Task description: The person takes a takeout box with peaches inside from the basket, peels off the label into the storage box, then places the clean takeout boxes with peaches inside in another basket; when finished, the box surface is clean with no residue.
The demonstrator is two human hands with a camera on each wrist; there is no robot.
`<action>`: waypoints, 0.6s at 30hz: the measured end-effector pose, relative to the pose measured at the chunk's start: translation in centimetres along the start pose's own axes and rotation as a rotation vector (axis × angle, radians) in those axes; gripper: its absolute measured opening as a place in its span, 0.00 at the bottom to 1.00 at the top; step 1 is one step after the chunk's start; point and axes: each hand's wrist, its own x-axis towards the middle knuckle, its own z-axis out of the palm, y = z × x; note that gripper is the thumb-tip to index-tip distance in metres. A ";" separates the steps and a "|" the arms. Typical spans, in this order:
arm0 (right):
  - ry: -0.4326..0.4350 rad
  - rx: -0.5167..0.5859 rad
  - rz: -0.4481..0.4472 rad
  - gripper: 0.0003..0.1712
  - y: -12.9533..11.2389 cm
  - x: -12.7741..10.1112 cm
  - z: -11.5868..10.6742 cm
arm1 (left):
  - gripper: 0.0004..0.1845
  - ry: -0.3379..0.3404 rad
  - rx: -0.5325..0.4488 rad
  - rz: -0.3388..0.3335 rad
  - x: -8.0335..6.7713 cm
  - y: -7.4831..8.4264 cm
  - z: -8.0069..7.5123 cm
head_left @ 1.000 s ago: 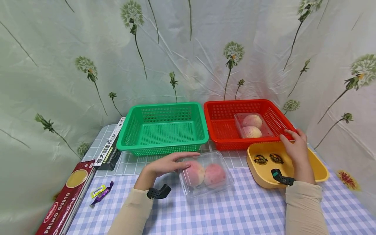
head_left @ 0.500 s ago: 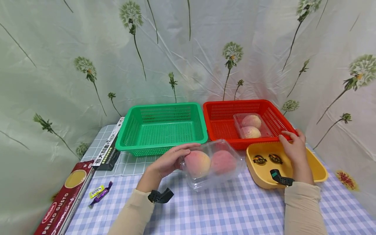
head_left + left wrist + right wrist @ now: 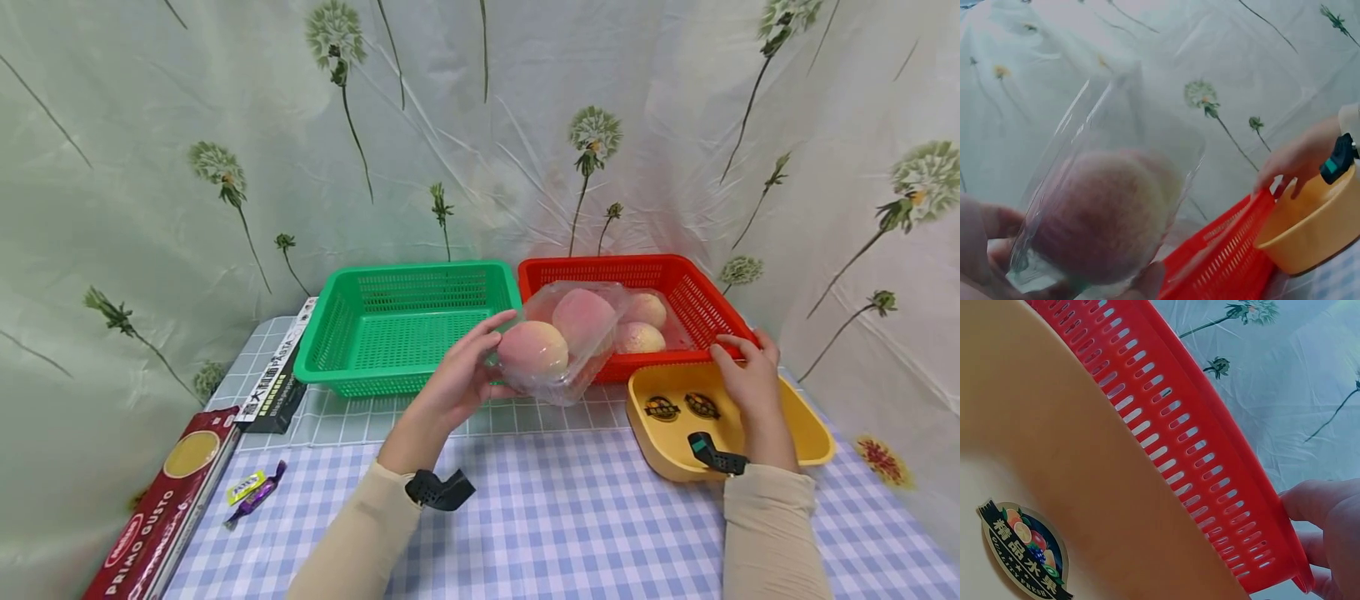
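My left hand grips the left end of a clear plastic box that holds two peaches. The box is raised and tilted, and in the head view it overlaps the red basket. From the left wrist, fingers show around the lower end of the box, with a peach inside. My right hand holds the basket's front right corner. Up close, the right wrist view shows that hand pinching the red rim. Inside the basket lies a second clear box with two peaches, partly hidden.
A green basket stands left of the red one. In front of the red basket sits a yellow bin with fruit stickers. Pasta packs and a long red packet lie left, near two small candies.
My left hand has lifted the box of peaches from the checked cloth, moving it forward and up while tilting it toward the red basket. The right hand stays at the basket's corner.
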 end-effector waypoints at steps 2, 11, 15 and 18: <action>0.004 0.001 0.000 0.34 0.0 0.0 0.0 | 0.20 0.053 -0.004 0.013 0.8 0.5 0.8; 0.007 -0.008 0.030 0.34 0.0 0.1 -0.1 | 0.20 0.232 0.093 0.008 4.6 0.3 4.5; 0.006 0.006 0.027 0.34 0.1 0.1 0.0 | 0.21 0.271 0.134 0.018 6.3 -0.1 5.6; 0.005 0.015 0.025 0.35 0.1 0.0 0.1 | 0.21 0.290 0.187 0.055 7.5 -0.3 6.3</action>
